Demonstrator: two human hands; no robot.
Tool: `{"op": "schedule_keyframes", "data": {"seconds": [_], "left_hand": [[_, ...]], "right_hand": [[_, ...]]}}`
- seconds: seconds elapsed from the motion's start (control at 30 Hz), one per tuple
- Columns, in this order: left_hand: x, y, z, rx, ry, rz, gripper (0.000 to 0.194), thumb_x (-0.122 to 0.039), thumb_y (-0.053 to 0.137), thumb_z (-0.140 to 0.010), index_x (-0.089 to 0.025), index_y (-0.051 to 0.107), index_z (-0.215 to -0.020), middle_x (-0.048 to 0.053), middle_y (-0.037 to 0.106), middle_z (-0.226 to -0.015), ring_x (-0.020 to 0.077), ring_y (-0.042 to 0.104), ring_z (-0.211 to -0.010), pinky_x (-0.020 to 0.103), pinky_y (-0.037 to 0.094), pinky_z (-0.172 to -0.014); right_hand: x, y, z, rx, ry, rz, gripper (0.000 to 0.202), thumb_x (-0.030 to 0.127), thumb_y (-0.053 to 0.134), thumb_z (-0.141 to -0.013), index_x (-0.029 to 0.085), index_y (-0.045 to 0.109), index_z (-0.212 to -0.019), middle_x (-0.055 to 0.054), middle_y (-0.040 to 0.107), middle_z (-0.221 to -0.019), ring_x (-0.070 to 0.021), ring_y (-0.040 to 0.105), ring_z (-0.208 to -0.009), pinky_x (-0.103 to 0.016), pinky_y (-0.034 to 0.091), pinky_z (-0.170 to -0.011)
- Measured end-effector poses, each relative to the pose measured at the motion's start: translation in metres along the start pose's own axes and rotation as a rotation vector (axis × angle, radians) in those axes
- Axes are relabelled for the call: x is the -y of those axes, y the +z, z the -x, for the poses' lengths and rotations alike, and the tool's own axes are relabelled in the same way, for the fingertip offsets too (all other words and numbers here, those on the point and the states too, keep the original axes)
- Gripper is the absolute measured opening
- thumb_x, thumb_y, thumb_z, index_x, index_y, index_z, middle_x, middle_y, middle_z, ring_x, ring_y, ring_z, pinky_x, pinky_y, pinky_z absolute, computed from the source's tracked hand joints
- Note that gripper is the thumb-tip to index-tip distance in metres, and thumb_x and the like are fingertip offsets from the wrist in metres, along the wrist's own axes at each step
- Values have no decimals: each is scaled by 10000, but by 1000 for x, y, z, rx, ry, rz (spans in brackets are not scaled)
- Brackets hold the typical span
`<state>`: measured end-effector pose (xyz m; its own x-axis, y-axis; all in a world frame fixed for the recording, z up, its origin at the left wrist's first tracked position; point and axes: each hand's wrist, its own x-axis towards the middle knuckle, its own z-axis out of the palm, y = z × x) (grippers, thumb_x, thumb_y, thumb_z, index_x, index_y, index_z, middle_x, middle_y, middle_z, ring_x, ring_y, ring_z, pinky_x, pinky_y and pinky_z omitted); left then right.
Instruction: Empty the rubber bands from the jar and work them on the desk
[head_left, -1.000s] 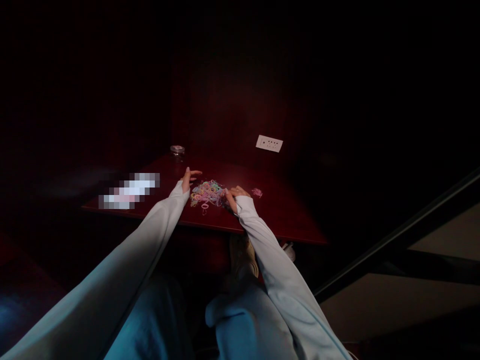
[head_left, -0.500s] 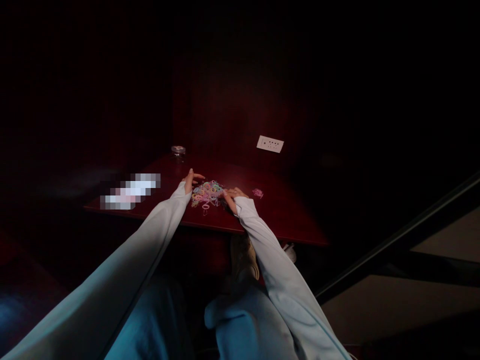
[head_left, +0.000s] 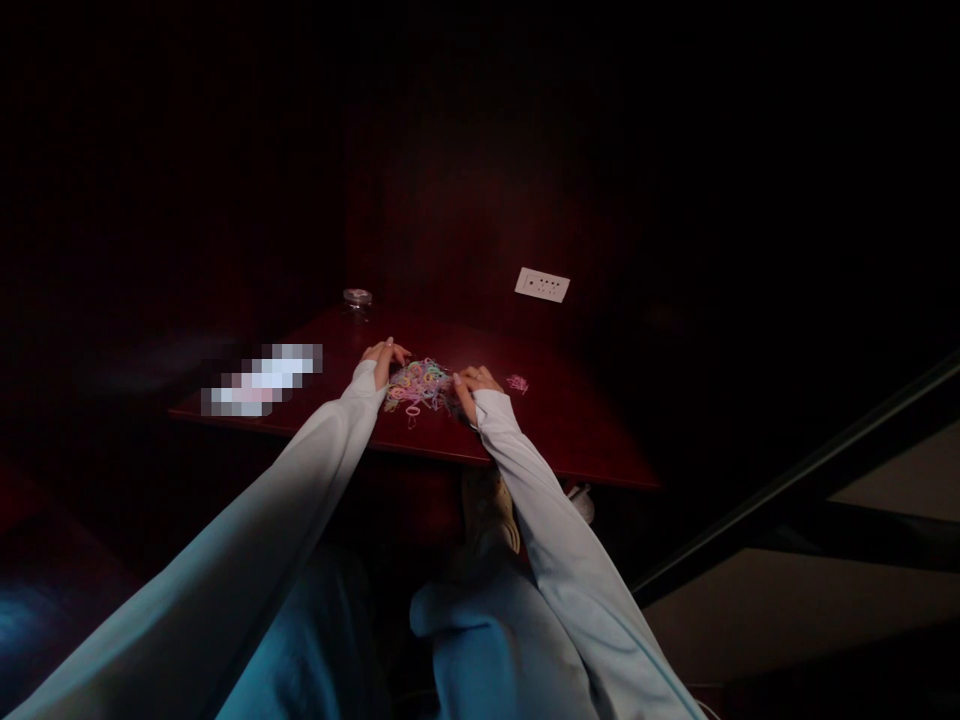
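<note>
A loose heap of small pastel elastic hair ties [head_left: 421, 386] lies on a dark red tabletop [head_left: 555, 440]. At the heap's left edge is my left hand [head_left: 384, 360], its fingers stretched out towards the ties and nothing visible in them. My right hand [head_left: 477, 389] touches the right side of the heap, with fingers bent and drawn together near the thumb. Whatever lies between those fingertips is too small to make out. Just right of my right hand sits a separate little bunch of pink hair ties [head_left: 517, 384].
A clear jar with a lid [head_left: 358, 302] stands at the back left of the tabletop. A blurred-out pale item [head_left: 262, 382] lies near the left edge. On the back panel is a white socket plate [head_left: 542, 285]. A shoe [head_left: 491, 510] shows below the front edge.
My left hand has shifted slightly right, closer over the heap's edge. The fingers of my right hand have lifted and bent more at the heap's right side.
</note>
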<state>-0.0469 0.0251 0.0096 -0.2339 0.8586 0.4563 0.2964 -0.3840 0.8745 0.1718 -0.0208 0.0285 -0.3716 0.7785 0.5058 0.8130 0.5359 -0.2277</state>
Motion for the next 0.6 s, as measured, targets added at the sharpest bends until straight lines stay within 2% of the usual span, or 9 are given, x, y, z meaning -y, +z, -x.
{"op": "schedule_keyframes", "data": {"seconds": [0.1, 0.17, 0.23, 0.37, 0.47, 0.6], "left_hand": [[-4, -3, 3, -63, 68, -51, 542, -508, 240, -975, -264, 419, -526, 71, 711, -840, 251, 645, -975, 406, 419, -1069], [-7, -5, 6, -53, 113, -103, 504, -470, 280, -964, -262, 422, -527, 70, 688, -800, 250, 635, -938, 409, 421, -1054], [-9, -6, 11, -8, 155, -163, 473, -470, 347, -946, -255, 503, -555, 65, 688, -825, 256, 610, -948, 419, 413, -1047], [-12, -3, 19, 91, 204, -244, 403, -485, 487, -917, -266, 695, -651, 41, 717, -1042, 285, 540, -1053, 462, 362, -1071], [-13, 0, 22, 131, 188, -283, 406, -481, 521, -926, -276, 734, -648, 21, 710, -1136, 303, 494, -1117, 488, 321, -1087], [-11, 2, 21, 125, 148, -303, 458, -511, 498, -945, -289, 754, -638, 12, 717, -1149, 311, 467, -1140, 496, 302, -1084]], "right_hand": [[0, 1, -1, -9, 29, 13, 482, 406, 333, -1084, 231, 769, -975, -68, 717, -1055, -214, 593, -1063, -331, 486, -917], [-1, 1, -1, -11, 27, 16, 489, 407, 319, -1086, 236, 771, -1010, -75, 712, -1055, -219, 582, -1066, -339, 481, -920], [0, 1, -1, 6, 0, 22, 473, 401, 322, -1086, 244, 768, -1085, -72, 707, -1086, -221, 559, -1082, -341, 471, -923], [1, 2, -2, 62, -54, 19, 416, 394, 371, -1079, 276, 750, -1204, -40, 681, -1216, -224, 494, -1128, -343, 437, -965], [1, 5, -3, 73, -31, 0, 406, 393, 395, -1076, 296, 785, -1134, -24, 672, -1244, -220, 465, -1140, -336, 419, -988], [-1, 5, -3, 44, 25, -12, 486, 406, 347, -1086, 277, 811, -1018, -34, 680, -1202, -217, 460, -1119, -335, 410, -992]]}}
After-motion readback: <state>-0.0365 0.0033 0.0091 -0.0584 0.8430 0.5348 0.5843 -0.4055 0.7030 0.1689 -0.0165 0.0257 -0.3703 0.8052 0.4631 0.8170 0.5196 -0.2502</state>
